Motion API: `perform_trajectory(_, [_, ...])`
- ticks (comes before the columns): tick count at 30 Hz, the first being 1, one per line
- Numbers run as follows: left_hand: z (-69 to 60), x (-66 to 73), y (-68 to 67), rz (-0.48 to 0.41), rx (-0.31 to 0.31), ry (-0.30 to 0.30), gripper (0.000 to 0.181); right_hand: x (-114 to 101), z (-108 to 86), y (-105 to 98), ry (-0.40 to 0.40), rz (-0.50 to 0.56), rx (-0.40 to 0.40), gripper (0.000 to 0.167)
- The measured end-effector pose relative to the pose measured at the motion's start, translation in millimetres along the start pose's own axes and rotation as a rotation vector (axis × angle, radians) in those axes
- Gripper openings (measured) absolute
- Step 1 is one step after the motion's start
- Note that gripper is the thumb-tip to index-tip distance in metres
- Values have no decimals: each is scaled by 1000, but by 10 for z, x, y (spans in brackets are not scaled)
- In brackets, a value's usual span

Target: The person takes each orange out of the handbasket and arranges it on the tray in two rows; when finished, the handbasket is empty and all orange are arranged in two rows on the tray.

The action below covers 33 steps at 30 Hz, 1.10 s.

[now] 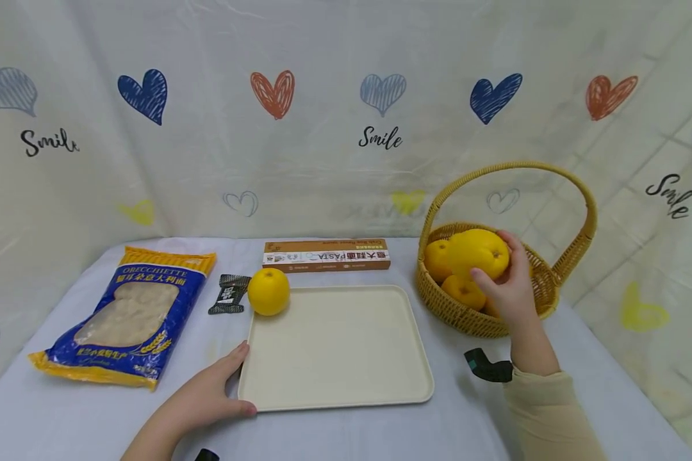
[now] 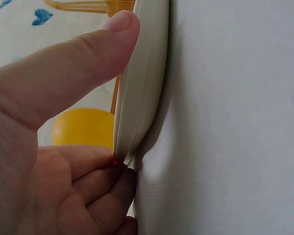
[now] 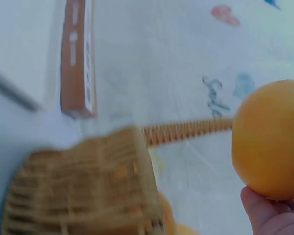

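Observation:
My right hand (image 1: 510,282) grips a yellow orange (image 1: 477,253) just above the wicker basket (image 1: 467,323), with the thumb on its near side. In the right wrist view the same orange (image 3: 272,142) appears large, with fingertips beneath it. More yellow fruit (image 1: 462,291) lies in the basket under its arched handle. At the near left corner of a cream tray (image 1: 334,349), my left hand (image 1: 207,387) holds the rim, thumb along the front edge and fingers at the left side. Another orange (image 1: 268,292) sits on the tray's far left corner.
A blue and yellow bag of orecchiette pasta (image 1: 129,314) lies at the left. Between it and the tray is a small black packet (image 1: 229,294). Behind the tray lies a long pasta box (image 1: 326,255). A curtain printed with hearts hangs at the back.

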<state>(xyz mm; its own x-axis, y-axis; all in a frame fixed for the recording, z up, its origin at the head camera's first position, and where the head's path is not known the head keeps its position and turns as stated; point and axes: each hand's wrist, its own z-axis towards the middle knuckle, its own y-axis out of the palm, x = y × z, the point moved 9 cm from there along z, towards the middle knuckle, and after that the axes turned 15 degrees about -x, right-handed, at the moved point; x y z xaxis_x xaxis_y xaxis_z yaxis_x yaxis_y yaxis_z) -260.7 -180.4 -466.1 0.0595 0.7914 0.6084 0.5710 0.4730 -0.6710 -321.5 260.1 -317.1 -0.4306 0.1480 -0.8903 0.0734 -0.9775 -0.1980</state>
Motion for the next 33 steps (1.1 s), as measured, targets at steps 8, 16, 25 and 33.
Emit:
perform_trajectory(8, [16,10,-8,1,-7,-17,111,89,69,601,33,-57,-151,62])
perform_trajectory(16, [-14,29,-17,-11,15,2,109,182,279,1211,83,-121,-313,70])
perform_trajectory(25, [-35,38,-13,-14,19,-1,110,158,425,1726,82,-153,-350,66])
perform_trajectory(33, [-27,23,-18,-16,25,-14,110,200,536,2171,115,-202,-373,62])
